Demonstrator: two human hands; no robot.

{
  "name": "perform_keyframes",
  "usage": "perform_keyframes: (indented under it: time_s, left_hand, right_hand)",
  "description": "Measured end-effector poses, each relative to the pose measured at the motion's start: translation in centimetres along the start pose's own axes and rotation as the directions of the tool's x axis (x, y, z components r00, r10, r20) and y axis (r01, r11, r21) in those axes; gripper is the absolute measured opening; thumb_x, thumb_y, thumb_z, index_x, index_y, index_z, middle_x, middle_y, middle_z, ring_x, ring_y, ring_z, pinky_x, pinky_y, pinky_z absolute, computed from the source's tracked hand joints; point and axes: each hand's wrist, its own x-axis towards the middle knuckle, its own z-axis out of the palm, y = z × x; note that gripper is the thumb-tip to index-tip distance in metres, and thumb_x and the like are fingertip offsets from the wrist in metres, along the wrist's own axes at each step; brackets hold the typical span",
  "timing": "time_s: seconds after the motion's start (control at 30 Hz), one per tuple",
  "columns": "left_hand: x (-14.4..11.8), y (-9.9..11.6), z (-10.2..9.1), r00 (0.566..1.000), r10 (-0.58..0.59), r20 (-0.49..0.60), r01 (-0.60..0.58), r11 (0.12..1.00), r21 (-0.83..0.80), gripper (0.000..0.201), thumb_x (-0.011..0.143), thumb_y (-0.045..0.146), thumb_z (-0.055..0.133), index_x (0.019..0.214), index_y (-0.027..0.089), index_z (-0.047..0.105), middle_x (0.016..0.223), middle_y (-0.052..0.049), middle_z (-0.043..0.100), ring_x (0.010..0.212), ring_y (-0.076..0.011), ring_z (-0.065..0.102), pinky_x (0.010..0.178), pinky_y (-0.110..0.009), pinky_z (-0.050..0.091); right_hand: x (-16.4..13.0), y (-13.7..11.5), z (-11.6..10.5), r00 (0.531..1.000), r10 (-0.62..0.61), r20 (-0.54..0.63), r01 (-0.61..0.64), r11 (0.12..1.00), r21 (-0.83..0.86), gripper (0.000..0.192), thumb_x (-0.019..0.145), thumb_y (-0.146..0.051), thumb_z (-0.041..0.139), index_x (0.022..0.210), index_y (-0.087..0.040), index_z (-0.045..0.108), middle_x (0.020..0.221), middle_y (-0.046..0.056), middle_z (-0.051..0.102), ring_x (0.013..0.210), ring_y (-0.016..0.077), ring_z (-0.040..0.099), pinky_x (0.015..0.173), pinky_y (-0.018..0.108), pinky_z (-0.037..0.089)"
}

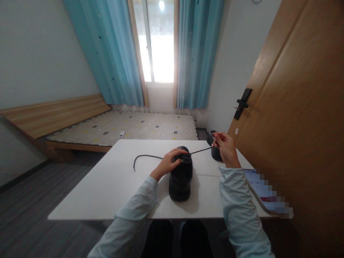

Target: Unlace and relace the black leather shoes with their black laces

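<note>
A black shoe (180, 182) stands on the white table in front of me, its heel towards me. My left hand (172, 159) lies over the upper part of the shoe, its fingers wrapped on the top. My right hand (225, 146), raised to the right, pinches the end of a black shoelace (201, 150) that runs taut from the shoe. The lace's other end (145, 155) curves loosely over the table on the left. A second black shoe (216, 154) sits behind my right hand, which partly hides it.
The white table (102, 193) carries a booklet or flat printed item (264, 190) at its right edge, partly blurred out. Beyond it is a bed (139, 125) with a small white object (122, 134). A wooden door (295, 107) stands close on the right.
</note>
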Motion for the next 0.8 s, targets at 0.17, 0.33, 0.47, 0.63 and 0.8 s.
perform_keyframes:
  time_s: [0.17, 0.33, 0.47, 0.63, 0.8]
  left_hand:
    - [0.0, 0.7, 0.6, 0.997, 0.062, 0.044, -0.063, 0.998, 0.031, 0.038, 0.08, 0.017, 0.049, 0.115, 0.022, 0.063, 0.123, -0.008, 0.059, 0.116, -0.0238, 0.051, 0.104, -0.039, 0.036]
    - [0.0, 1.4, 0.8, 0.989, 0.111, 0.096, -0.122, 0.985, 0.122, 0.041, 0.082, 0.02, 0.049, 0.122, 0.024, 0.059, 0.13, -0.007, 0.054, 0.121, -0.0248, 0.047, 0.105, -0.041, 0.033]
    - [0.1, 1.4, 0.7, 0.981, 0.133, 0.142, -0.157, 0.971, 0.18, 0.037, 0.083, 0.021, 0.05, 0.118, 0.025, 0.06, 0.126, -0.005, 0.059, 0.12, -0.0244, 0.047, 0.106, -0.044, 0.031]
    - [0.1, 1.3, 0.9, 0.991, 0.103, 0.085, -0.119, 0.972, 0.205, 0.03, 0.082, 0.021, 0.051, 0.109, 0.021, 0.064, 0.113, -0.007, 0.063, 0.11, -0.0224, 0.052, 0.1, -0.04, 0.038]
    - [0.1, 1.3, 1.0, 0.994, 0.098, 0.04, -0.104, 0.975, 0.198, 0.025, 0.083, 0.021, 0.05, 0.1, 0.019, 0.067, 0.1, -0.007, 0.066, 0.1, -0.0213, 0.055, 0.093, -0.038, 0.041]
  right_hand:
    - [0.1, 0.9, -0.4, 0.998, 0.052, 0.045, -0.042, 0.98, -0.193, 0.022, 0.063, -0.033, 0.073, 0.075, -0.016, 0.068, 0.058, -0.003, 0.059, 0.044, 0.008, 0.048, 0.045, 0.023, 0.041]
    - [0.0, 1.0, -0.3, 0.98, 0.111, 0.168, -0.05, 0.942, -0.333, 0.023, 0.063, -0.031, 0.07, 0.078, -0.013, 0.07, 0.056, 0.0, 0.062, 0.045, 0.0102, 0.053, 0.045, 0.023, 0.04]
    - [-0.2, 1.0, -0.2, 0.946, 0.165, 0.279, -0.046, 0.92, -0.389, 0.022, 0.061, -0.029, 0.071, 0.075, -0.012, 0.069, 0.057, 0.002, 0.063, 0.048, 0.0107, 0.055, 0.048, 0.023, 0.043]
    - [-0.2, 1.5, -0.2, 0.904, 0.199, 0.379, 0.003, 0.883, -0.47, 0.018, 0.063, -0.027, 0.069, 0.072, -0.012, 0.069, 0.06, 0.004, 0.065, 0.05, 0.0118, 0.056, 0.049, 0.023, 0.045]
    - [-0.6, 1.5, 0.2, 0.829, 0.254, 0.498, 0.099, 0.81, -0.577, 0.012, 0.068, -0.023, 0.066, 0.072, -0.012, 0.07, 0.063, 0.005, 0.067, 0.055, 0.0134, 0.059, 0.052, 0.023, 0.045]
